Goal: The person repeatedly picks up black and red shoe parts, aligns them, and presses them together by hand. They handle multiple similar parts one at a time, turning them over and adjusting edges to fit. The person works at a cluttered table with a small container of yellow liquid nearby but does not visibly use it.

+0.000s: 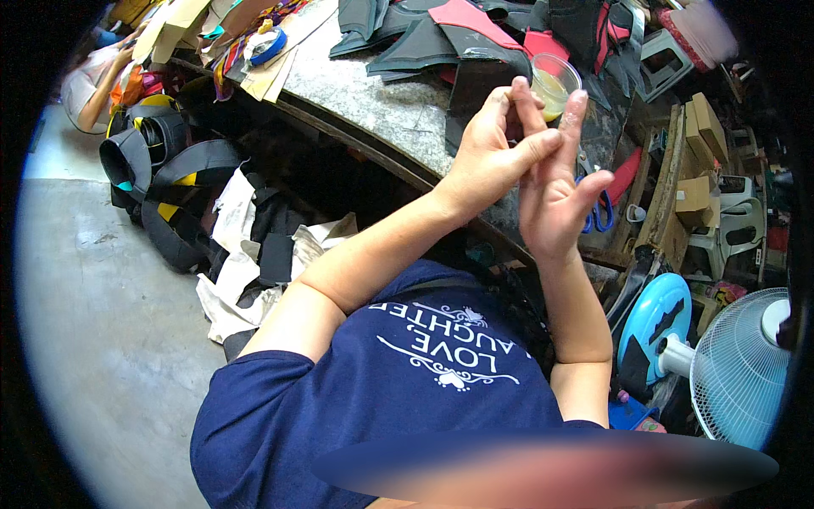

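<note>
Both hands were empty, the left hand (486, 153) rubbing the right hand's (555, 199) fingers, just before a clear cup (555, 82) on the desk (381, 97).

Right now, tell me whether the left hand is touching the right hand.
Touching. The head view shows the left hand laid against the right hand, its fingers crossing the right fingers, with no gap between them.

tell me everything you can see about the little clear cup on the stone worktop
The clear plastic cup is small, round and see-through, looks like thin plastic, and stands upright and open near the edge of the speckled stone worktop. A shallow layer of pale yellowish liquid sits in its bottom. Dark and red cut material pieces lie just behind and beside it. The right hand is raised in front of it; its fingertips overlap the cup in view, but contact cannot be told.
</note>
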Motion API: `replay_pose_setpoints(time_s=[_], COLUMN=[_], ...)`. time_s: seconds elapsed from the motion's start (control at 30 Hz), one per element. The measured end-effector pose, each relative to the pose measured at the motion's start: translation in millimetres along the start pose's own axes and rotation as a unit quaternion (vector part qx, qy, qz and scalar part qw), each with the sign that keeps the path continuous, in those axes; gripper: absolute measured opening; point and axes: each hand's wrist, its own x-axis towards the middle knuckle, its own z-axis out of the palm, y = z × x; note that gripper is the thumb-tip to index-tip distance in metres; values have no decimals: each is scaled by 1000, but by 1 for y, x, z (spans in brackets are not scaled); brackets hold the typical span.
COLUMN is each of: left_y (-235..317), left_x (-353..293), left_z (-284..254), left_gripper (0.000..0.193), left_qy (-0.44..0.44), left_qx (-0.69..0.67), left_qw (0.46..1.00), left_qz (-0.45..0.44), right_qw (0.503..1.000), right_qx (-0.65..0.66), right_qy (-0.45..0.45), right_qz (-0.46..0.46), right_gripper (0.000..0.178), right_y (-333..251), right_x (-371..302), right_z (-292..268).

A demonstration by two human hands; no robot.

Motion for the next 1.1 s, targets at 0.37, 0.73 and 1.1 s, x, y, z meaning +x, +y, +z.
replay_pose_setpoints(time_s=[0.37, 0.73, 1.1], left_y=[4, 19, 25], left_x=[18, 4, 4], left_z=[-20, -20, -33], left_gripper=[67, 23, 21], left_qy=[40, 22, 75], left_qx=[-76, 33, -11], left_qw=[988, 998, 996], left_qz=[-129, -47, -46], right_qw=[996, 968, 994], right_qx=[-26, -237, 73], right_qy=[-84, -79, 17], right_qz=[10, -37, 76], right_gripper=[107, 116, 114], right_y=[9, -7, -19], right_x=[-5, -10, -12], right_z=[-7, -31, -28])
